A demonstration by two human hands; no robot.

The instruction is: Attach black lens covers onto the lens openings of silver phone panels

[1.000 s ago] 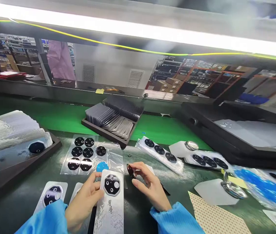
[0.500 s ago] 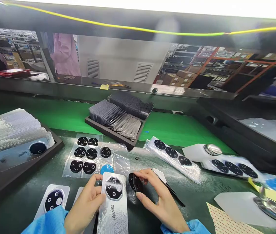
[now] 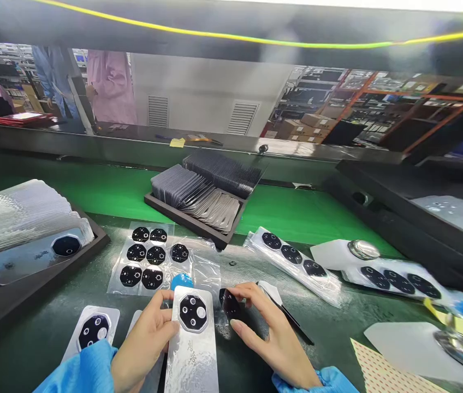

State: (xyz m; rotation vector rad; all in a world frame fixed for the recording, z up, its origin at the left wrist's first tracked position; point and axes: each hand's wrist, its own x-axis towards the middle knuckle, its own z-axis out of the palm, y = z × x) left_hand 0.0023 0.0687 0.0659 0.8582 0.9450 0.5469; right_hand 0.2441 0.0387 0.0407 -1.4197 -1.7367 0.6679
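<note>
My left hand point(image 3: 143, 341) grips the left edge of a silver phone back cover point(image 3: 193, 346) with an octagonal camera cutout, holding it flat on the dark green mat. My right hand point(image 3: 270, 333) pinches a black octagonal camera lens piece point(image 3: 229, 303) just right of the cover's top. A blue round tab point(image 3: 181, 280) lies just beyond the cover. A clear sheet point(image 3: 149, 261) carrying several black lens pieces sits ahead of my left hand. Another cover point(image 3: 92, 330) lies to the left.
A black tray point(image 3: 35, 273) of stacked silver covers stands at left. A tray of dark plates point(image 3: 202, 199) rests on the green belt point(image 3: 92, 191). Lens strips point(image 3: 292, 256) point(image 3: 395, 279), metal discs point(image 3: 363, 249) and a dotted sheet point(image 3: 383, 371) lie right. People in pink stand beyond the line.
My right hand has turned the black lens piece and brought it a little closer to the cover. The view tilted down slightly. My left hand keeps its hold.
</note>
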